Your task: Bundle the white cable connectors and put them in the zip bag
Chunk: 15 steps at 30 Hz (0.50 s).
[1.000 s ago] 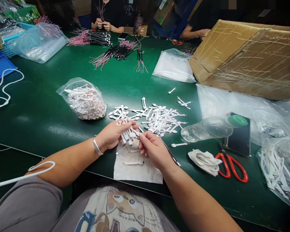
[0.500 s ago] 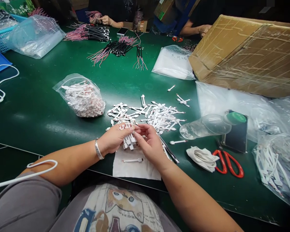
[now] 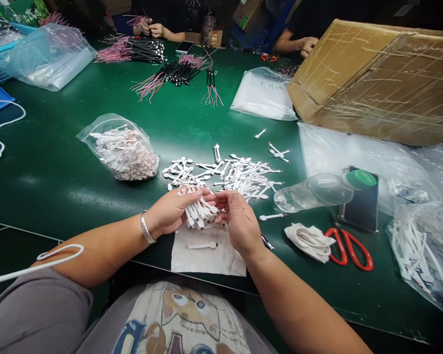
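My left hand point(image 3: 172, 209) is closed around a bunch of short white cables point(image 3: 197, 214), their connector ends pointing down and towards me. Beside it, my right hand point(image 3: 241, 221) has thumb and fingertips pinched together at the right edge of the bunch; what they grip is too small to make out. Under both hands lies a white cloth point(image 3: 206, 260) with a single short white cable point(image 3: 202, 246) on it. A loose pile of the same white cables point(image 3: 243, 177) spreads just beyond my hands.
A clear bag of white cables point(image 3: 127, 152) stands left. To the right lie a bottle point(image 3: 310, 192), red-handled scissors point(image 3: 349, 248), a phone point(image 3: 360, 206) and a cardboard box point(image 3: 372, 88). Black cable bundles point(image 3: 179, 73) lie farther back, where two other people's hands work.
My right hand has drawn slightly to the right and turned, apart from the left hand's thumb. The cables in my left hand fan out more to the right.
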Each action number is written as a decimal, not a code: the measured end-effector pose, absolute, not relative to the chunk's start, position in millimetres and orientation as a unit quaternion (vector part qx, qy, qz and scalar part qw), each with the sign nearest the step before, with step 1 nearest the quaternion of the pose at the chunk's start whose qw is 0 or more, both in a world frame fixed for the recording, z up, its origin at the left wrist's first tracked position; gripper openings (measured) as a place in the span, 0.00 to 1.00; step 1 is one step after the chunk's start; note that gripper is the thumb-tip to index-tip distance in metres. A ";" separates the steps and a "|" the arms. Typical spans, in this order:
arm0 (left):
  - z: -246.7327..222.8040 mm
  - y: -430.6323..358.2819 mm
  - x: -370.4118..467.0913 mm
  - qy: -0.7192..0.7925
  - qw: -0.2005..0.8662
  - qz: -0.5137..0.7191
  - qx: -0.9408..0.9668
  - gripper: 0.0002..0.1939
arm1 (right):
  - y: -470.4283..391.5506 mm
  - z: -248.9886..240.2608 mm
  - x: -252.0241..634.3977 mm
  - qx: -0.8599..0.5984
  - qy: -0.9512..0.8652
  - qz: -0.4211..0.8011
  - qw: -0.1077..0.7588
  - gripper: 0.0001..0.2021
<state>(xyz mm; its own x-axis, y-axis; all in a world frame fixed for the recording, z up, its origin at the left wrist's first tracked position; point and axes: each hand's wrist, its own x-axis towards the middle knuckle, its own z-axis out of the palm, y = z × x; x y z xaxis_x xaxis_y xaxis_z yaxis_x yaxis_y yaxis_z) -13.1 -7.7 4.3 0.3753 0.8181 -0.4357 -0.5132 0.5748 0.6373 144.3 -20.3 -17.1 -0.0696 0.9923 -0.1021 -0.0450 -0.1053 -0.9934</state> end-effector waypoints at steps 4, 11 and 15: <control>1.7 -5.5 -14.2 0.371 0.804 0.416 0.208 0.08 | -19.8 -16.3 145.1 -0.497 -0.465 0.566 0.465 0.18; 5.2 -3.0 -15.5 0.396 0.785 0.441 0.180 0.09 | -16.6 -9.9 149.0 -0.513 -0.458 0.609 0.396 0.19; 3.9 -2.3 -15.9 0.404 0.776 0.445 0.191 0.10 | -18.2 -5.0 146.9 -0.506 -0.476 0.648 0.314 0.18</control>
<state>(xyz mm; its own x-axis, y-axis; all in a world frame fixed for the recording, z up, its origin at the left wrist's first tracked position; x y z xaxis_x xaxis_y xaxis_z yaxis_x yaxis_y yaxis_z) -15.9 -2.3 3.9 0.2780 0.8450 -0.4569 -0.5374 0.5310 0.6552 146.9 -18.2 -5.0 -0.2920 0.8874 -0.3567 0.0751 -0.3506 -0.9335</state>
